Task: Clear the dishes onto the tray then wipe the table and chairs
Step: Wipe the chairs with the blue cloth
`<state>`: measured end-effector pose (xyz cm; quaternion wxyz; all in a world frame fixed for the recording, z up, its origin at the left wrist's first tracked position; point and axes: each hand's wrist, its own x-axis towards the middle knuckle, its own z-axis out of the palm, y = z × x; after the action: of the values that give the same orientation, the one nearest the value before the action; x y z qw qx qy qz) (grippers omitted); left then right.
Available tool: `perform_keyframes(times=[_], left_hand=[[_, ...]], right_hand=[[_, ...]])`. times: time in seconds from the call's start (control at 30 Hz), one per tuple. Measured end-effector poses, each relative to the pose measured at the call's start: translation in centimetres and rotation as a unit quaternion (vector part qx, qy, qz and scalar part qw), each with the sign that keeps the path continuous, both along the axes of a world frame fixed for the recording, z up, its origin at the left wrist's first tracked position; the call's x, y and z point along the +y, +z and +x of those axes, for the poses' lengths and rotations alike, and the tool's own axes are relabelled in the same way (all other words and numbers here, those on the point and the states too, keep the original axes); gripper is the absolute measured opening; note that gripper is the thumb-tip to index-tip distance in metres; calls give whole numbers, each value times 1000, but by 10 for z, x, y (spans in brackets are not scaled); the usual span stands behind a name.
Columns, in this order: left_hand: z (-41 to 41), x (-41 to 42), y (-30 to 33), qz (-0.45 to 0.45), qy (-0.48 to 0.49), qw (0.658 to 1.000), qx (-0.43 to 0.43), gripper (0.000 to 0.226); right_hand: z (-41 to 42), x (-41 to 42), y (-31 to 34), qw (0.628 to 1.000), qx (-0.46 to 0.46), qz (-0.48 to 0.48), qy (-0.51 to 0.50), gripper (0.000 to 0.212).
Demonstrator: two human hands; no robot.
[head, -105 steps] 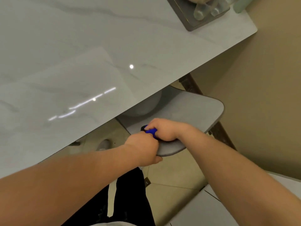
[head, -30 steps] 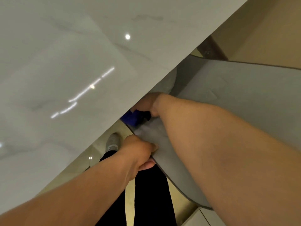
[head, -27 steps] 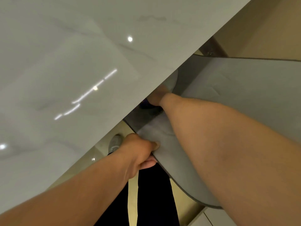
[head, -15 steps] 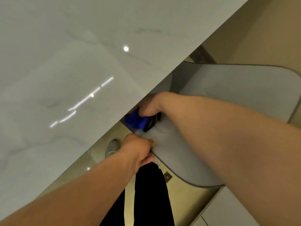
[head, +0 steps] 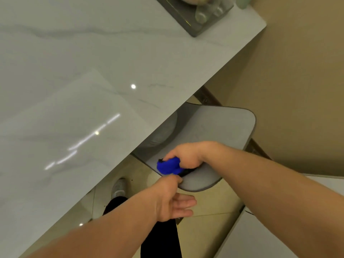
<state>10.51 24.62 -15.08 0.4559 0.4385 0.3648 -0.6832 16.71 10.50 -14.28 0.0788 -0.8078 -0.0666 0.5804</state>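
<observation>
View from the head, down past the edge of a marble table (head: 111, 62) to a grey chair (head: 219, 131) tucked partly beneath it. The right hand (head: 186, 155) grips a bunched blue cloth (head: 168, 165), fingers curled round it, and presses it onto the chair seat near the seat's front corner; a dark part shows under the cloth, though what it is cannot be told. The left hand (head: 171, 198) is at the seat's front edge — its upper fingers curled against the rim, touching it, the lower fingers straight and relaxed just below the seat, holding nothing. The tray (head: 193, 25) stands on the table's far corner, well apart from the chair; blurred dishes lie in it. Under the table, beside the chair, a grey shoe (head: 119, 187) rests on the tiled floor (head: 204, 205) — above a dark trouser leg (head: 160, 239).
</observation>
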Motion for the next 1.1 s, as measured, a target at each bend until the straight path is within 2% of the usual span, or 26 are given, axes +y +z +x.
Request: perform_keyframes(times=[0.07, 0.13, 0.17, 0.2, 0.23, 0.27, 0.33, 0.4, 0.43, 0.5, 0.57, 0.6, 0.63, 0.7, 0.77, 0.8, 0.83, 0.87, 0.9, 0.93, 1.0, 1.03, 1.07, 1.1], left_hand=[[0, 1, 17, -8, 2, 1000, -9, 44], [3, 0, 28, -13, 0, 1000, -27, 42], [5, -1, 30, -15, 1, 999, -37, 40], [7, -2, 32, -15, 5, 999, -43, 38], [8, -5, 34, -11, 10, 999, -48, 35], [7, -7, 37, -7, 16, 999, -50, 30], [2, -11, 40, 12, 30, 998, -56, 21], [-6, -13, 44, 24, 36, 997, -65, 15], [-9, -13, 45, 23, 41, 996, -71, 16], [-12, -13, 44, 26, 56, 995, -83, 19], [-13, -13, 39, 28, 62, 994, -91, 22], [-15, -12, 39, 27, 65, 993, -96, 22], [-17, -11, 41, 25, 65, 992, -102, 23], [-21, -11, 43, 22, 62, 991, -117, 26], [-22, -5, 51, 7, 41, 991, -128, 25], [-22, -1, 54, 6, 26, 991, -132, 26], [-21, 6, 59, 13, -2, 990, -140, 25], [-19, 13, 62, 24, -36, 988, -147, 23], [-16, 22, 67, 35, -68, 985, -156, 22], [-13, 29, 69, 44, -92, 982, -162, 23], [-6, 39, 76, 43, -106, 976, -186, 26], [-3, 42, 82, 38, -105, 973, -200, 25], [0, 45, 87, 34, -102, 971, -214, 24], [1, 48, 91, 36, -97, 968, -230, 23]], right_hand=[[6, -38, 11, 986, -83, -144, 27, 45], [3, -85, 29, 925, -197, -324, 2, 36], [-3, -96, 39, 893, -245, -376, -8, 33], [-11, -96, 45, 880, -267, -392, -7, 31], [-19, -86, 49, 890, -264, -371, -9, 30], [-28, -71, 49, 917, -240, -319, -6, 32], [-47, -29, 51, 973, -176, -152, 18, 40], [-60, -9, 65, 991, -129, -38, -23, 47], [-61, -19, 72, 989, -131, -35, -64, 51], [-65, -55, 83, 962, -183, -133, -152, 56], [-77, -91, 95, 880, -279, -291, -251, 64], [-87, -96, 98, 842, -294, -338, -300, 68], [-96, -89, 98, 825, -295, -339, -343, 70], [-110, -52, 95, 856, -282, -228, -368, 69], [-123, -3, 98, 913, -212, -58, -343, 65], [-129, 14, 98, 928, -153, 8, -340, 67], [-135, 24, 102, 924, -124, 45, -358, 68], [-141, 24, 102, 902, -136, 52, -407, 68], [-145, 19, 103, 854, -184, 41, -485, 66], [-147, 9, 104, 781, -247, 13, -573, 66], [-149, -17, 113, 585, -379, -56, -714, 69], [-151, -28, 117, 499, -420, -84, -754, 70], [-150, -33, 117, 450, -428, -105, -776, 71], [-148, -33, 118, 453, -417, -114, -780, 72]])
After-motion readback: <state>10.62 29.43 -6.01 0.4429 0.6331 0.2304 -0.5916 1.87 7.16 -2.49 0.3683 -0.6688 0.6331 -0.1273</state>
